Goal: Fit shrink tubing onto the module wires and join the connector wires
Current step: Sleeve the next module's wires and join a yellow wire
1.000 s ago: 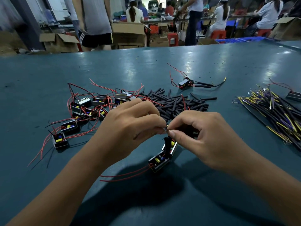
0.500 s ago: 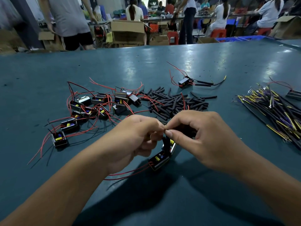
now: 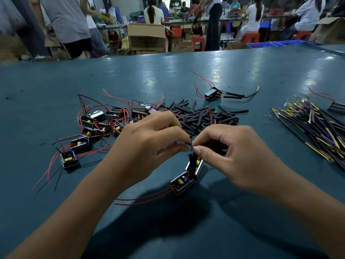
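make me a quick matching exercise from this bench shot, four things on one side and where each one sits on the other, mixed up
Things
1. pile of black shrink tubing
2. bundle of yellow and black connector wires
3. cluster of modules with red wires
4. lone module with tubing already on its wires

Places
A. left side of the table
B. far side of the table, beyond the tubing pile
C. right side of the table
D. middle of the table, just beyond the hands

Pairs: 1-D, 2-C, 3-A, 4-B
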Available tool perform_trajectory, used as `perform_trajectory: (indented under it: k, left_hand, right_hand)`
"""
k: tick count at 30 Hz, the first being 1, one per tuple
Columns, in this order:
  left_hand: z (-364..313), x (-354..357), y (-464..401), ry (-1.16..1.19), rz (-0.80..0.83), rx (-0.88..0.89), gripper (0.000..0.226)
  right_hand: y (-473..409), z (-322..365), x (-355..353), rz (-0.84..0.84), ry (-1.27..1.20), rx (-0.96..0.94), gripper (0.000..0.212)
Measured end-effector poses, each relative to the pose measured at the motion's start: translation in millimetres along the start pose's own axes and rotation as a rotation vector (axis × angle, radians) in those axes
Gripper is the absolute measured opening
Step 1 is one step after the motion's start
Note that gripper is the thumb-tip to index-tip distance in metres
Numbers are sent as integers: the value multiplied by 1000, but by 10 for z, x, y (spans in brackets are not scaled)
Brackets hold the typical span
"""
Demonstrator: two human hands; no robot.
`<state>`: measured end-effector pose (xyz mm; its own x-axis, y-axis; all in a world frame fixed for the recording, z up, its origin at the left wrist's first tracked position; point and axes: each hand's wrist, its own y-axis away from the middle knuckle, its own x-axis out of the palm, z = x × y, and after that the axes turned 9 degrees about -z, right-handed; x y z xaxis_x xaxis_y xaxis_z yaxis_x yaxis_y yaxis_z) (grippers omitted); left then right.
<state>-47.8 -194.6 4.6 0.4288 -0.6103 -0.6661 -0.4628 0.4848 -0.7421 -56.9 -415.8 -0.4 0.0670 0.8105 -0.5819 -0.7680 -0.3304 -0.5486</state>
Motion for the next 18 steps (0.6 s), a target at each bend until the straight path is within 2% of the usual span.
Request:
perform_trajectory:
  k: [5, 8, 10, 14, 16, 18]
  left_hand:
    - [-15, 21, -11, -33, 1, 59, 15]
    - [-72, 40, -23, 83, 59, -76, 15]
    - [-116, 71, -6, 266, 95, -277, 13]
    - [-158, 99, -18, 880, 174, -1019, 18]
    - [-191, 118, -26, 1023, 238, -1184, 10]
    - [-205, 137, -33, 1038, 224, -1204, 11]
  right_hand:
    - [5, -1, 3, 5, 8, -15, 6]
    - [2, -3, -3, -1, 28, -29, 4]
    - [1, 5, 0, -5, 40, -39, 3]
    - [2, 36, 28, 0, 30, -46, 3]
    - [6, 43, 32, 7, 25, -47, 3]
    - [4, 42, 32, 8, 22, -42, 3]
